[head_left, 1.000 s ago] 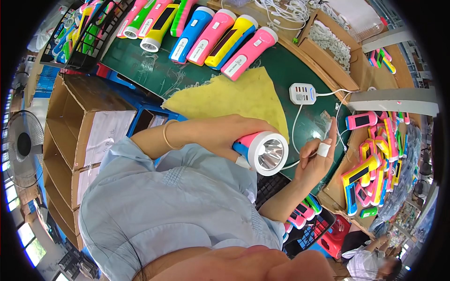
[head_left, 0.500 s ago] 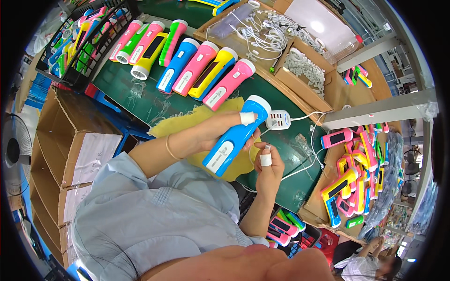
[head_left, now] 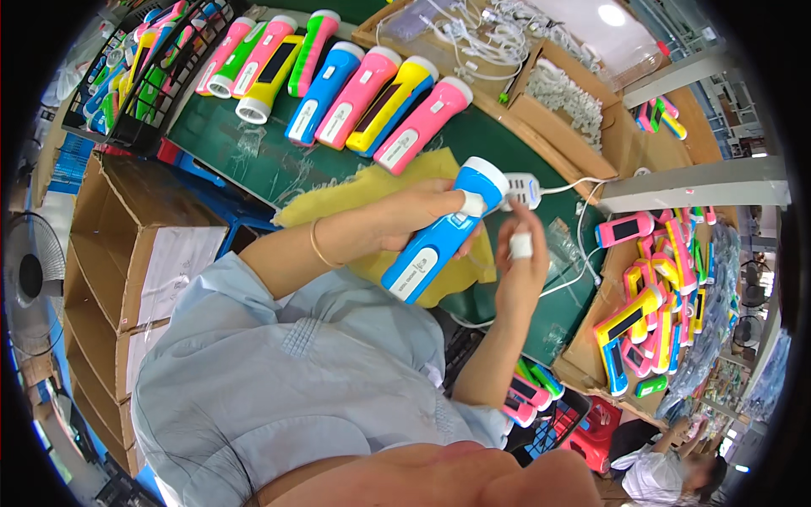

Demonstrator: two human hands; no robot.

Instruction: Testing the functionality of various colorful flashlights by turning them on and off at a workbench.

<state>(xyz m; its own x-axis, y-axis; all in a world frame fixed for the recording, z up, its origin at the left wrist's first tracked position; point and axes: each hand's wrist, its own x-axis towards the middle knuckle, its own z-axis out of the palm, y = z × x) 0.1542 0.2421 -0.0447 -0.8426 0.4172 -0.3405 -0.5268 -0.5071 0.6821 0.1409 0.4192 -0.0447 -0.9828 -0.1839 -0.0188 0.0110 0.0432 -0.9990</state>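
Observation:
My left hand [head_left: 422, 215] grips a blue and white flashlight [head_left: 439, 237] around its middle, head pointing away toward the white power strip [head_left: 525, 190]. A white tape wrap covers my left thumb. My right hand [head_left: 522, 270] is raised just right of the flashlight head, fingers loosely apart, with white tape on one finger; it holds nothing that I can see. Beneath both hands lies a yellow cloth [head_left: 380, 190] on the green table [head_left: 253, 152].
A row of several coloured flashlights [head_left: 338, 89] lies at the table's far side. Cardboard boxes with white cables [head_left: 498, 34] sit behind. A box of flashlights [head_left: 650, 296] stands right, a black crate [head_left: 135, 76] left, open cartons [head_left: 110, 245] and a fan [head_left: 34, 279] further left.
The flashlight swung from pointing its lens at me to pointing away, toward the power strip. My right hand rose closer to its head.

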